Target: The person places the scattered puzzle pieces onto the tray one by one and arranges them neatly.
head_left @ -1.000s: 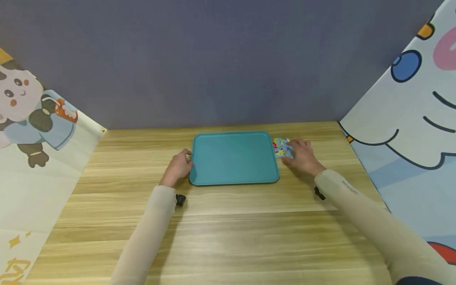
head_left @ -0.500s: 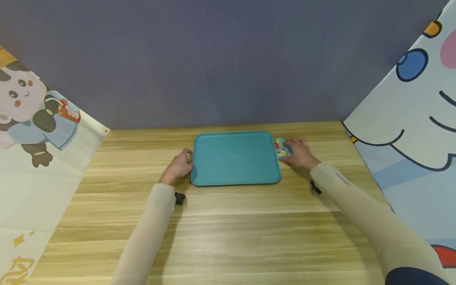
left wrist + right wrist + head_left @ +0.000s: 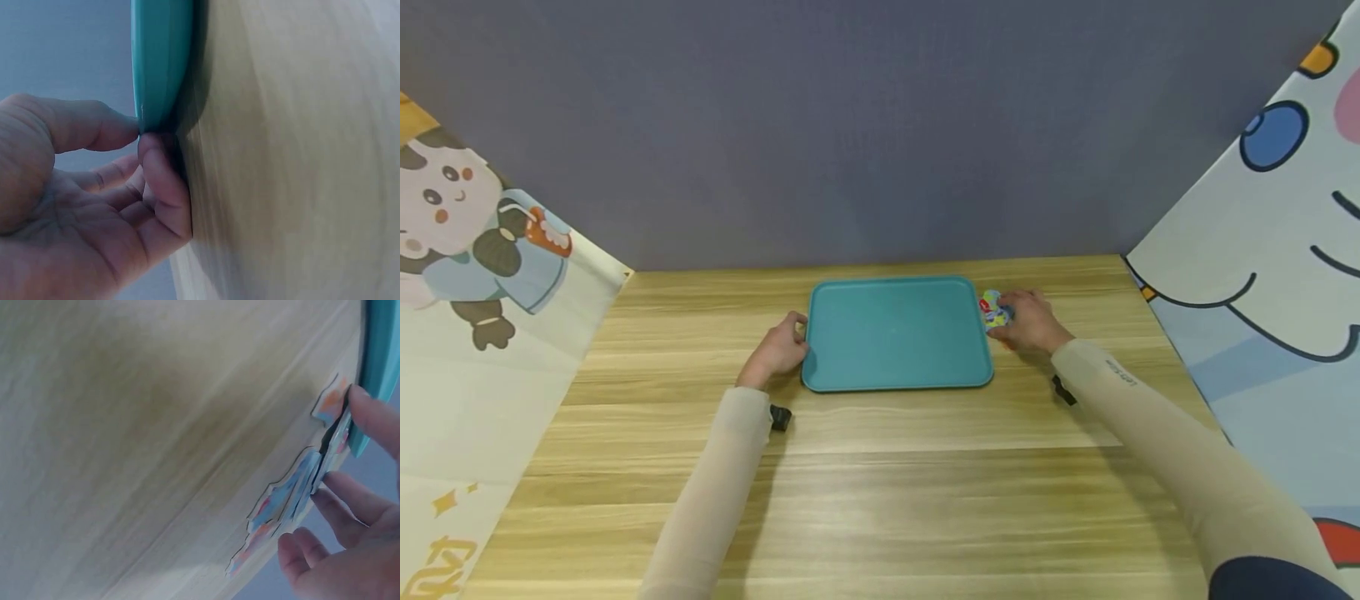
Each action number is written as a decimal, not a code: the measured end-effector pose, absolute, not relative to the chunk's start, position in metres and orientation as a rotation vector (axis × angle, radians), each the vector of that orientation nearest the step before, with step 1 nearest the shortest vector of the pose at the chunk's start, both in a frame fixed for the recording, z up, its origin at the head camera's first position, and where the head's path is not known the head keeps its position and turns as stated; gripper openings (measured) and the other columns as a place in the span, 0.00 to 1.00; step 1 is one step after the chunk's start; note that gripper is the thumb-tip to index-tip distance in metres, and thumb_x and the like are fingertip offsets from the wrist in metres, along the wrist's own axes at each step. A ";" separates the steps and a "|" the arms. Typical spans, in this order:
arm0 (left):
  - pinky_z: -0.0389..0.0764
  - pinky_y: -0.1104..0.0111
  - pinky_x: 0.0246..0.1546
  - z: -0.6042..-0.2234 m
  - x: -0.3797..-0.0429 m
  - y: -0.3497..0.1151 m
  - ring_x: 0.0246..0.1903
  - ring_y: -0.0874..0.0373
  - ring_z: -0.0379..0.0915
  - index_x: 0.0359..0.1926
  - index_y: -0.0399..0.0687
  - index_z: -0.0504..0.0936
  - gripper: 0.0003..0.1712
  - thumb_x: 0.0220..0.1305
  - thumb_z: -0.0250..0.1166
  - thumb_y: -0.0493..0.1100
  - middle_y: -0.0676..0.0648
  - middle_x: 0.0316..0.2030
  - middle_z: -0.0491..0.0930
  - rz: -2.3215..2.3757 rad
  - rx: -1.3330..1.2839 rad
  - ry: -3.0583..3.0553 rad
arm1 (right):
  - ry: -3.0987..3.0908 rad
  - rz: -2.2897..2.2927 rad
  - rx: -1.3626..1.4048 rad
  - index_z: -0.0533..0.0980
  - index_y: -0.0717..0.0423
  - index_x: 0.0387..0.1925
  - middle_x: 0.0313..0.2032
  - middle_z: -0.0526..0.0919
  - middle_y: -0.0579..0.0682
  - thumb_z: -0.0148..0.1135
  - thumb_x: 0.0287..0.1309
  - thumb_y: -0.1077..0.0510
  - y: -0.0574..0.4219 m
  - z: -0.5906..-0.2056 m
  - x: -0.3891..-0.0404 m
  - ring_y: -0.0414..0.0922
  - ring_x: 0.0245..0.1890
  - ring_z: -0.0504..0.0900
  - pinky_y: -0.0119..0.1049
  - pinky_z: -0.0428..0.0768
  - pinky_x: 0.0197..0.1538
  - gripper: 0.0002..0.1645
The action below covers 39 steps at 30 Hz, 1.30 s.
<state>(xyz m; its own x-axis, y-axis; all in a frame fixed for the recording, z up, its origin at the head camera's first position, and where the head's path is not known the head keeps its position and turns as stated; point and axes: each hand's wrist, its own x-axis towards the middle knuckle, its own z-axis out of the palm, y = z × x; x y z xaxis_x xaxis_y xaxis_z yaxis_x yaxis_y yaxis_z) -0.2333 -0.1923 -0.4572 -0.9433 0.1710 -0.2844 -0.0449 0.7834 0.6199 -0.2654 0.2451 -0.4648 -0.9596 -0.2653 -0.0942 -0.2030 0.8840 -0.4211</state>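
A person in beige sleeves [image 3: 1157, 442] works at a wood-grained counter [image 3: 880, 500], seen from above. A rectangular teal tray [image 3: 895, 333] lies flat near the counter's far edge, a plain grey panel [image 3: 880, 133] behind it. The left hand [image 3: 778, 348] is at the tray's left side, grasping its edge: the thumb is against the rim and curled fingers [image 3: 164, 175] tuck beneath. Just beyond the tray's right side, the right hand [image 3: 1030, 323] pinches a thin printed piece [image 3: 331, 450] between its thumb and fingertips [image 3: 331, 481]; the piece looks tilted up from the counter. Other flat pieces [image 3: 284, 497], with wavy outlines and blue, orange and pink printing, lie on the counter around it, partly overlapping; their exact number is unclear. Cartoon-printed panels [image 3: 1285, 275] flank the counter, the left one showing a cow-like figure [image 3: 467, 217].
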 end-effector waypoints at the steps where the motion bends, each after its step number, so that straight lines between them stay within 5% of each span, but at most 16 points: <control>1: 0.73 0.58 0.41 -0.457 -0.233 -0.193 0.41 0.46 0.73 0.66 0.39 0.56 0.30 0.64 0.52 0.35 0.33 0.47 0.76 0.936 0.105 2.648 | 2.908 -0.634 -0.359 0.69 0.68 0.58 0.60 0.67 0.67 0.71 0.48 0.50 0.245 -0.465 -0.266 0.65 0.60 0.57 0.60 0.53 0.59 0.40; 10: 0.72 0.55 0.46 -0.457 -0.233 -0.200 0.45 0.45 0.73 0.67 0.38 0.56 0.29 0.67 0.54 0.37 0.33 0.47 0.76 0.943 0.184 2.621 | 2.960 -0.776 -0.382 0.76 0.66 0.51 0.53 0.76 0.64 0.74 0.43 0.49 0.251 -0.473 -0.270 0.59 0.53 0.64 0.54 0.58 0.55 0.35; 27: 0.71 0.55 0.47 -0.454 -0.236 -0.197 0.47 0.44 0.72 0.66 0.40 0.55 0.29 0.67 0.53 0.37 0.32 0.50 0.75 0.938 0.159 2.592 | 2.944 -0.729 -0.381 0.73 0.68 0.55 0.57 0.70 0.67 0.74 0.43 0.50 0.248 -0.472 -0.270 0.63 0.57 0.59 0.59 0.56 0.56 0.40; 39: 0.71 0.55 0.46 -0.454 -0.238 -0.199 0.46 0.46 0.71 0.66 0.43 0.56 0.29 0.67 0.53 0.39 0.33 0.51 0.73 0.933 0.141 2.573 | 3.040 -0.845 -0.248 0.81 0.65 0.45 0.47 0.79 0.65 0.74 0.43 0.47 0.250 -0.475 -0.267 0.63 0.53 0.66 0.56 0.58 0.58 0.31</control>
<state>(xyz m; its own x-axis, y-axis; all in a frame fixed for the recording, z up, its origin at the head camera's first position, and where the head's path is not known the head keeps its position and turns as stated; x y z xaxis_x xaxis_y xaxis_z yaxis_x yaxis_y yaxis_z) -0.2377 -0.1991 -0.4540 -0.9157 0.2257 -0.3325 -0.0398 0.7724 0.6338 -0.2666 0.2497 -0.4748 -0.9875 -0.1441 0.0640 -0.1564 0.8451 -0.5113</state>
